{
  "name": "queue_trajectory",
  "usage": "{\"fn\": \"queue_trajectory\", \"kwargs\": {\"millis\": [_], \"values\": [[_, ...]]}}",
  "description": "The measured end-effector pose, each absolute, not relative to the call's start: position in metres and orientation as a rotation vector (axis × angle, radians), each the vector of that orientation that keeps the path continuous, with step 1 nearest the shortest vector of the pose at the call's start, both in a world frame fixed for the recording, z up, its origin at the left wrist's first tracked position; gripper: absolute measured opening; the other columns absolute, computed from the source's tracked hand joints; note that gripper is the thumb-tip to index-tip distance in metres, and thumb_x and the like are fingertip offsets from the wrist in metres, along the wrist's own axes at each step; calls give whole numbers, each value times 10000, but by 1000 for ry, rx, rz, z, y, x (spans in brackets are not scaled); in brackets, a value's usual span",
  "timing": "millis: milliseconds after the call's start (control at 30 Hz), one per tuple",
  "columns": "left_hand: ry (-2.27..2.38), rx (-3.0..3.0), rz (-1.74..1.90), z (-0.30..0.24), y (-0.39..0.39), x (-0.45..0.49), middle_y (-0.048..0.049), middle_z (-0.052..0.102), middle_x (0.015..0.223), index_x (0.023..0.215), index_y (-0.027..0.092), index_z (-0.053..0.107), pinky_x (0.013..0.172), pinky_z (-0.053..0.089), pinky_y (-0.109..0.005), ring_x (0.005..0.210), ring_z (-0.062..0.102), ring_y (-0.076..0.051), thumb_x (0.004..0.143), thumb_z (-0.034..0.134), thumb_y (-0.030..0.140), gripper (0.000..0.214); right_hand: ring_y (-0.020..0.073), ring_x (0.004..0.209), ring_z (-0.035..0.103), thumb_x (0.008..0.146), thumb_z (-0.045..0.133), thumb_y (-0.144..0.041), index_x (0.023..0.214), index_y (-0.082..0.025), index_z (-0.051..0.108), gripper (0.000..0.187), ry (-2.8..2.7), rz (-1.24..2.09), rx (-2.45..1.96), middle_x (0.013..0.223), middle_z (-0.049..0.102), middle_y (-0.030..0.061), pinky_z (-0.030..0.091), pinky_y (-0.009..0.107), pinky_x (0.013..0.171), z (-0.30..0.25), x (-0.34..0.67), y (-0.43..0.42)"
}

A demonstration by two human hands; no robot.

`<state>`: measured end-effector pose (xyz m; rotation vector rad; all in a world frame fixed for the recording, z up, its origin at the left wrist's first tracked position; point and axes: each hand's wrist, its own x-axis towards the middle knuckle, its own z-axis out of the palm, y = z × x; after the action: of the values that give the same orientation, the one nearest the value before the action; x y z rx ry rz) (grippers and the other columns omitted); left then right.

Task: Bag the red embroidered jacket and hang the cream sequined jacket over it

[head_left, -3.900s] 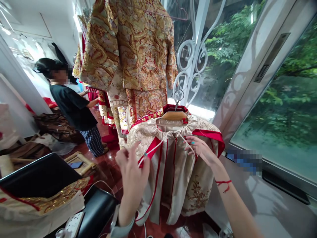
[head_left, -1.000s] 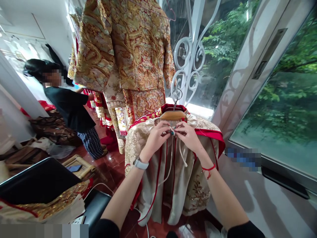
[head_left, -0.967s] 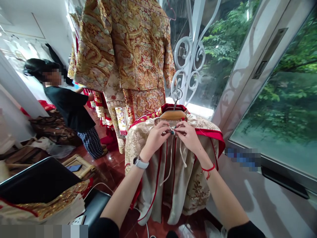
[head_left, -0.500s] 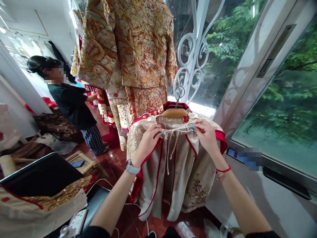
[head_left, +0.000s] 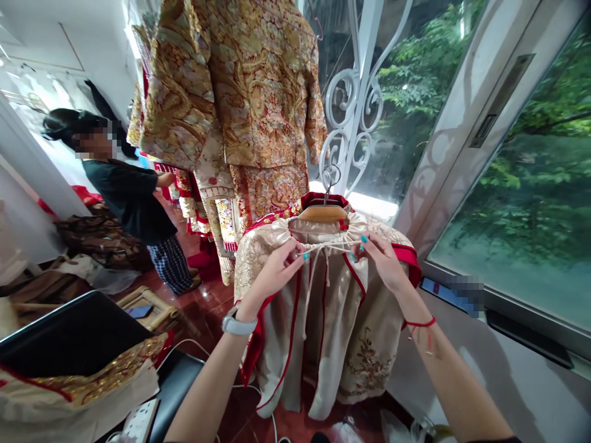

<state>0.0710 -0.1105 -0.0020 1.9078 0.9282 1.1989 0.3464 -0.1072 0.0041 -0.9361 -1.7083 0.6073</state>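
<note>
Both of my hands are up at the gathered waist of the cream skirt (head_left: 323, 320), which hangs on a wooden hanger (head_left: 323, 214) straight ahead of me. My left hand (head_left: 277, 271) pinches one side of the drawstring (head_left: 330, 247) between thumb and forefinger, with the other fingers loosely curled. My right hand (head_left: 381, 261) pinches the other side the same way. The drawstring runs taut from side to side between my fingertips, level with them and just under the hanger, so its long axis lies across me, not toward me. Its loose ends drop from a point about midway, as near to one hand as to the other, and dangle down the red-edged front of the skirt. Above and beyond my hands hangs a gold embroidered jacket (head_left: 258, 80), with white iron scrollwork (head_left: 351, 117) to its right. Well off to my left, another person (head_left: 133, 203) in a black top stands turned away.
</note>
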Motion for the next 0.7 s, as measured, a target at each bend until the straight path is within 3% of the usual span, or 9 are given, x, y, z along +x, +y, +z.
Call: {"fn": "queue_trajectory", "kwargs": {"millis": [67, 233, 300, 400, 467, 600, 700], "values": [[812, 1726, 1114, -6, -111, 70, 12, 519, 749, 855, 200, 509, 556, 383, -244, 597, 488, -114, 901, 527, 508, 312, 161, 552, 498, 914, 496, -592, 806, -245, 563, 370, -1697, 682, -944, 626, 545, -20, 409, 285, 549, 0, 352, -108], [995, 1838, 1019, -19, -106, 59, 61, 395, 641, 760, 195, 480, 500, 319, -214, 530, 380, -84, 892, 544, 534, 370, 239, 827, 589, 891, 585, -491, 817, -235, 653, 275, -1740, -50, -1193, 832, 680, 64, 447, 347, 710, 2, 360, -114], [1034, 1916, 1068, -21, -107, 55, 47, 451, 667, 804, 190, 521, 524, 333, -217, 566, 416, -95, 909, 529, 506, 333, 233, 817, 595, 909, 550, -520, 805, -239, 633, 311, -1689, 49, -1104, 815, 676, 63, 468, 348, 706, 0, 355, -117], [941, 1816, 1052, -20, -108, 52, 38, 522, 665, 864, 191, 533, 554, 367, -226, 579, 478, -108, 899, 536, 514, 325, 167, 536, 508, 948, 433, -595, 724, -243, 567, 438, -1665, 522, -973, 582, 548, -8, 455, 305, 543, -6, 350, -118], [860, 1737, 1033, -20, -106, 52, 44, 516, 636, 838, 187, 537, 551, 366, -225, 556, 471, -102, 872, 561, 531, 346, 145, 449, 438, 928, 459, -615, 690, -238, 559, 457, -1670, 586, -1033, 510, 488, -33, 410, 286, 475, -6, 352, -118], [901, 1764, 1022, -21, -109, 55, 39, 505, 632, 797, 174, 571, 536, 381, -221, 556, 466, -99, 852, 592, 489, 320, 196, 657, 598, 861, 621, -513, 798, -220, 655, 301, -1575, 136, -1213, 714, 662, 34, 453, 302, 593, -2, 357, -125], [967, 1762, 1116, -16, -115, 45, -20, 633, 820, 979, 182, 609, 543, 462, -251, 619, 555, -134, 852, 592, 431, 279, 233, 854, 654, 895, 590, -464, 960, -226, 673, 260, -1481, -57, -1185, 974, 709, 79, 513, 340, 723, -5, 370, -130]]}}
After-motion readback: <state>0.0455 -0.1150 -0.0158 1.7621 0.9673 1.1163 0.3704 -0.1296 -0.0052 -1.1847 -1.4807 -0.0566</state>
